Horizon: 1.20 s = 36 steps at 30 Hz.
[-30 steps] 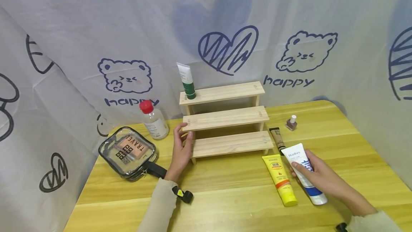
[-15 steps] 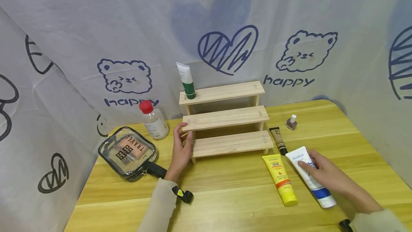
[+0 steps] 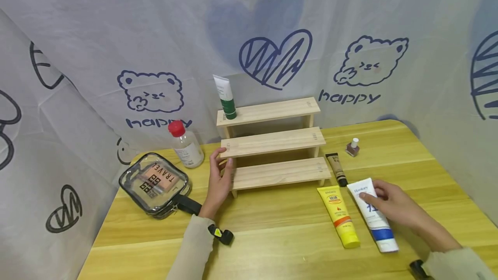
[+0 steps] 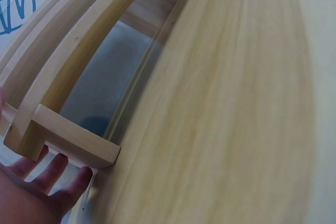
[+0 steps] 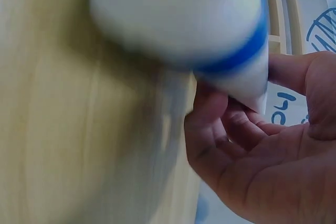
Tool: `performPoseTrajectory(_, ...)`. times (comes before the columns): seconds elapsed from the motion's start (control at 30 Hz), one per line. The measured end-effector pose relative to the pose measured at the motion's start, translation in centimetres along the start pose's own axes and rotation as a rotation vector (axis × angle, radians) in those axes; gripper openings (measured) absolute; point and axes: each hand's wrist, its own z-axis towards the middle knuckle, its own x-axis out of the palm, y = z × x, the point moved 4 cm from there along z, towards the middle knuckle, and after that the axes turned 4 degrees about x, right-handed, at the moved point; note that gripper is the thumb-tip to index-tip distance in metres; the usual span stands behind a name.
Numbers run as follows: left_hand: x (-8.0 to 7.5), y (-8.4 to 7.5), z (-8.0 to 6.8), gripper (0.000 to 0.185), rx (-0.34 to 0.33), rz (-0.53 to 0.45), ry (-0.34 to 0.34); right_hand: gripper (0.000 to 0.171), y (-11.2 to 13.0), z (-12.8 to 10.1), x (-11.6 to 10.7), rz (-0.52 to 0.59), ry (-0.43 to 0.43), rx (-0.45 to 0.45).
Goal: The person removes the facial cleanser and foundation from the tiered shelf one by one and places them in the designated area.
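A white tube with a blue band (image 3: pixel 374 221) lies on the wooden table (image 3: pixel 272 228) at the front right. My right hand (image 3: pixel 383 198) grips its upper half from the right, and the right wrist view shows the thumb and fingers (image 5: pixel 226 124) pinching the white tube (image 5: pixel 178 19). My left hand (image 3: pixel 221 170) rests against the left end of a three-step wooden shelf (image 3: pixel 274 141), thumb at the middle step. In the left wrist view its straight fingers (image 4: pixel 52 179) lie under the shelf's foot (image 4: pixel 73 137). A green-capped tube (image 3: pixel 225 97) stands on the top step.
A yellow tube (image 3: pixel 338 217) lies just left of the white one. A dark slim tube (image 3: pixel 336 168) and a small nail polish bottle (image 3: pixel 352 147) sit right of the shelf. A red-capped bottle (image 3: pixel 186 145) and a clear pouch (image 3: pixel 155 183) are at the left. Printed cloth surrounds the table.
My right hand has shifted the white tube slightly right and toward me, and now holds it nearer its top. The left hand and shelf have not moved.
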Motion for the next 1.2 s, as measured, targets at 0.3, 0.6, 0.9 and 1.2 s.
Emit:
performPoseTrajectory(0.3,0.0,0.1,-0.2,0.043,0.004,0.006,0.001,0.046,0.2,0.9,0.4,0.038,0.038,0.04)
performPoseTrajectory(0.6,0.2,-0.2,0.0,0.043,0.014,-0.001,0.005,0.044,0.4,2.1,0.4,0.022,0.055,0.041)
performPoseTrajectory(0.9,0.2,-0.3,-0.1,0.042,0.015,0.005,-0.003,0.052,0.4,2.7,-0.1,0.0,0.049,0.05)
performPoseTrajectory(1.2,0.0,-0.1,0.0,0.042,0.001,0.011,-0.001,0.062,0.1,2.6,-0.8,0.042,0.022,0.042)
